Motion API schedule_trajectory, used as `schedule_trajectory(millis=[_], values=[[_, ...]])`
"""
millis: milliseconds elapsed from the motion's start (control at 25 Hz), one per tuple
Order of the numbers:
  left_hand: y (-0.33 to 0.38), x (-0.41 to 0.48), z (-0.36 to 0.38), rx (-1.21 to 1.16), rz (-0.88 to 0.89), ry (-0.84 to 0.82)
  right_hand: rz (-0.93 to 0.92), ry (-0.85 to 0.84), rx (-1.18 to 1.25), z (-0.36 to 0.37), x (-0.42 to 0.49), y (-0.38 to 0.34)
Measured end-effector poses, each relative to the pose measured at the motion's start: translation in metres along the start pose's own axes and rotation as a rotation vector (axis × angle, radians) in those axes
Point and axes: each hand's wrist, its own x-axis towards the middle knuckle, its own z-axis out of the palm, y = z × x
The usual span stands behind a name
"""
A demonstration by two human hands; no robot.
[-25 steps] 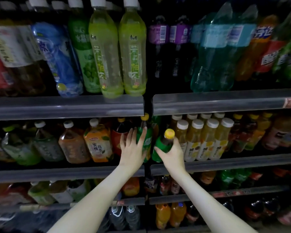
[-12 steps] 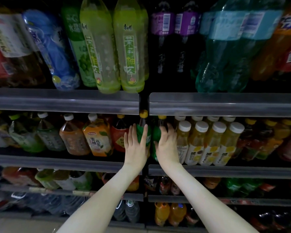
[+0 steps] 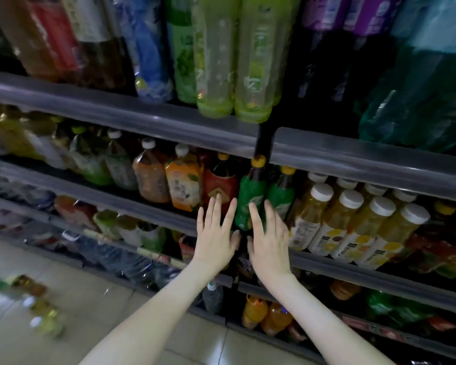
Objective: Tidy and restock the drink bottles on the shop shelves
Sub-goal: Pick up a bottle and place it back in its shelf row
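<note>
Two green-labelled bottles with yellow caps stand side by side on the middle shelf: one (image 3: 249, 198) left of the shelf divider, the other (image 3: 282, 193) right of it. My left hand (image 3: 217, 230) is flat with straight fingers in front of the red-labelled bottle (image 3: 220, 185) and the left green bottle. My right hand (image 3: 269, 235) is flat too, its fingertips at the lower part of the green bottles. Neither hand holds anything.
Yellow juice bottles with white caps (image 3: 353, 222) fill the shelf to the right, tea bottles (image 3: 150, 177) to the left. Large bottles (image 3: 232, 61) stand on the shelf above. The shelf rail (image 3: 379, 264) runs below the hands. Several loose bottles (image 3: 37, 306) lie blurred on the tiled floor at lower left.
My right hand has set the green bottle upright on the shelf beside the other one and let go. Both hands have drawn back a little, fingers straight. The view has tilted down and left.
</note>
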Motion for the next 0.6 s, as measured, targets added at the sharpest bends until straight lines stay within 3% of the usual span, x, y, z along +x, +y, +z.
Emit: schedule_trajectory(millis=[240,600], values=[[-0.105,-0.104,-0.022,-0.017,-0.131,-0.196,-0.212,-0.235,0.292,0.062,-0.032,-0.106],[-0.353,-0.254,-0.111,-0.073,-0.707,-0.276,-0.373,-0.749,0.337,0.192,-0.040,-0.374]])
